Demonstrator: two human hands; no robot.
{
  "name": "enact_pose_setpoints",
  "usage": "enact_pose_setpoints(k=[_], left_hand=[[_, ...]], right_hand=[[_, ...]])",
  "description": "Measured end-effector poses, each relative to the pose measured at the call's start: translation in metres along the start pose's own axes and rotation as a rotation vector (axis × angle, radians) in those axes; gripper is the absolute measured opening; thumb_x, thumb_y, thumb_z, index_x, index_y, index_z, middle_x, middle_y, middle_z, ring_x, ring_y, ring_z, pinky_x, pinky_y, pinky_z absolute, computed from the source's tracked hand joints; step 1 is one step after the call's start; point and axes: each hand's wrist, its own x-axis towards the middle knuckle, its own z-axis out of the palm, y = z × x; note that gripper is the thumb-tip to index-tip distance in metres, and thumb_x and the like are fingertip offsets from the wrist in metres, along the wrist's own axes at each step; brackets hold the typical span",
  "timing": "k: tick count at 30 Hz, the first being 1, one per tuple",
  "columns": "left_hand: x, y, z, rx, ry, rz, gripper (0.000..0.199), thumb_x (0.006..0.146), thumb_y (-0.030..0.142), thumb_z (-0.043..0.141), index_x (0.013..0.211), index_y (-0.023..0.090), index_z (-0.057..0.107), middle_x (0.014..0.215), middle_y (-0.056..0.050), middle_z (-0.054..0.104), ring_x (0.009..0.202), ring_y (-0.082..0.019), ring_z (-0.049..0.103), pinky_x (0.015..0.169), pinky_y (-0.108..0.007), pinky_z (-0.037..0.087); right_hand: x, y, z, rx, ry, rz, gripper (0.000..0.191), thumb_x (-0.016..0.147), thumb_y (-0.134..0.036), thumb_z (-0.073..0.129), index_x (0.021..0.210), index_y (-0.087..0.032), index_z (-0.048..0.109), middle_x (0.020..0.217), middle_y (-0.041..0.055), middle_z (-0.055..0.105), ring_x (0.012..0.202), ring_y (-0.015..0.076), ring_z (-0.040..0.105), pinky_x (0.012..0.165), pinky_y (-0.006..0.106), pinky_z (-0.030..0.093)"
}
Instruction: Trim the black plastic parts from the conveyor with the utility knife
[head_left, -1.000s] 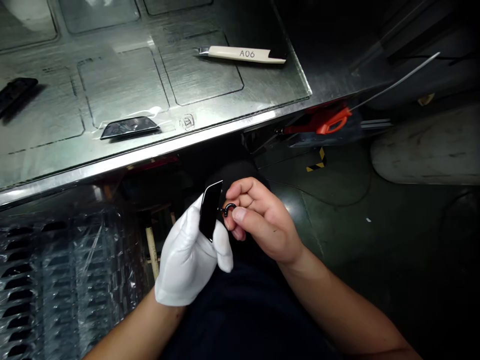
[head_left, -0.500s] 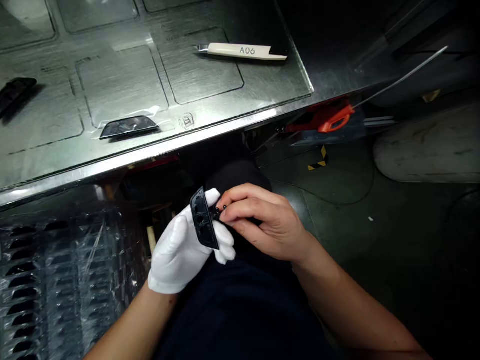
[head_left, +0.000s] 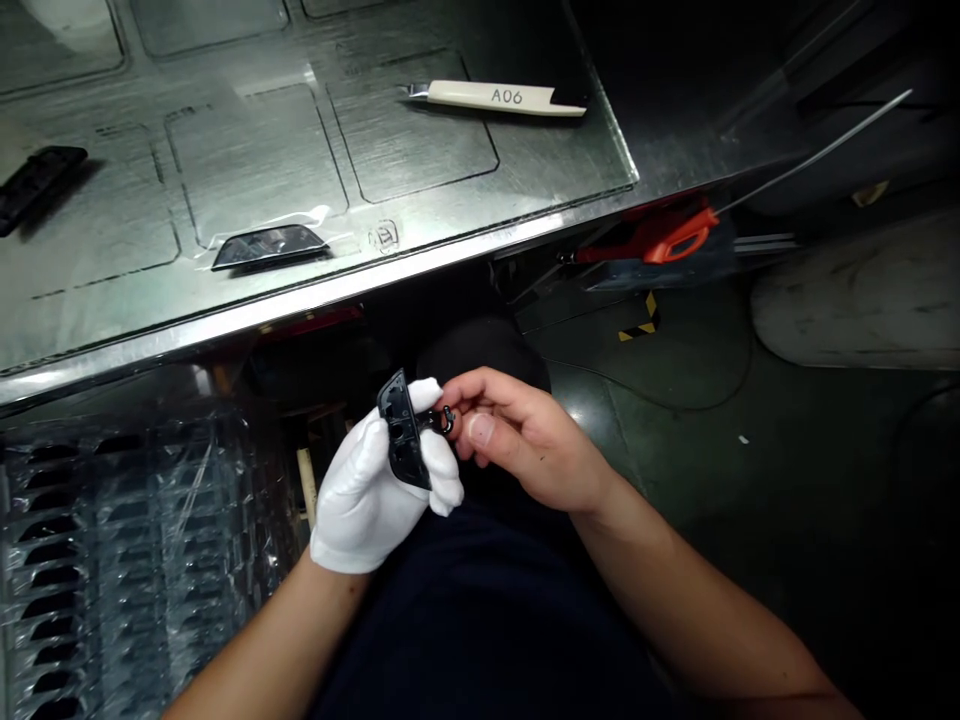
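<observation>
Now, near the worktop (head_left: 259, 150), the left hand (head_left: 369, 510) held the black part (head_left: 407, 460); the right hand (head_left: 559, 450) was beside the hook (head_left: 448, 413), grip unclear; steady holding seemed needed.

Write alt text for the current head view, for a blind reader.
A white-gloved left hand holds a small black part, with the bare right hand at its hook. Beyond, a metal table bears a tool marked A06 and two more black parts.

left hand (head_left: 375, 505): white cloth glove (head_left: 360, 530) | right hand (head_left: 532, 440): bare | clothing (head_left: 480, 620): dark navy
</observation>
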Motion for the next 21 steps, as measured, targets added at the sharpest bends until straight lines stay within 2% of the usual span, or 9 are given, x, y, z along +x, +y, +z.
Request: enact_pose_setpoints(k=[3,8,12,17,21], left_hand=[[-0.0012,-0.0003,0.0006,-0.028,0.008,-0.021,0.039,0.104,0.044,0.059,0.134,0.023,0.071,0.089,-0.004,0.078,0.07,-0.015,0.074,0.062,-0.02,0.059],[-0.0006,-0.0038,-0.0019,-0.028,0.004,-0.044,0.039,0.105,0.045,0.058,0.135,0.023,0.07,0.091,-0.005,0.078,0.072,-0.015,0.075,0.062,-0.021,0.06],[0.0009,-0.0047,-0.0025,-0.015,-0.021,-0.028,0.04,0.105,0.045,0.057,0.136,0.022,0.069,0.092,-0.006,0.079,0.072,-0.016,0.075,0.063,-0.022,0.06],[-0.0013,-0.004,-0.0013,0.015,0.031,-0.076,0.041,0.101,0.049,0.064,0.134,0.027,0.071,0.093,-0.006,0.079,0.073,-0.018,0.076,0.062,-0.023,0.061],[-0.0029,-0.0063,-0.004,0.025,0.016,-0.051,0.044,0.101,0.05,0.063,0.137,0.025,0.069,0.093,-0.006,0.079,0.072,-0.018,0.076,0.061,-0.023,0.06]], right_hand=[[0.0035,-0.0036,0.0031,0.057,0.015,0.082,0.023,0.095,-0.04,0.07,0.104,-0.018,0.069,0.087,-0.0014,0.067,0.069,0.0034,0.059,0.062,0.013,0.049],[0.0056,-0.0069,0.0068,0.078,0.048,0.147,0.023,0.091,-0.036,0.074,0.088,-0.015,0.066,0.074,-0.0031,0.061,0.061,0.0033,0.051,0.054,0.014,0.042],[0.0051,-0.0065,0.0053,0.075,0.038,0.145,0.021,0.092,-0.033,0.073,0.084,-0.015,0.064,0.066,-0.0055,0.055,0.058,0.0033,0.046,0.052,0.015,0.039],[0.0039,-0.0052,0.0038,0.088,0.007,0.139,0.021,0.093,-0.031,0.071,0.082,-0.015,0.062,0.064,-0.0063,0.054,0.057,0.0032,0.044,0.052,0.015,0.036],[0.0027,-0.0033,0.0042,0.084,-0.009,0.136,0.023,0.094,-0.031,0.07,0.081,-0.015,0.06,0.064,-0.0064,0.052,0.057,0.0034,0.042,0.052,0.015,0.035]])
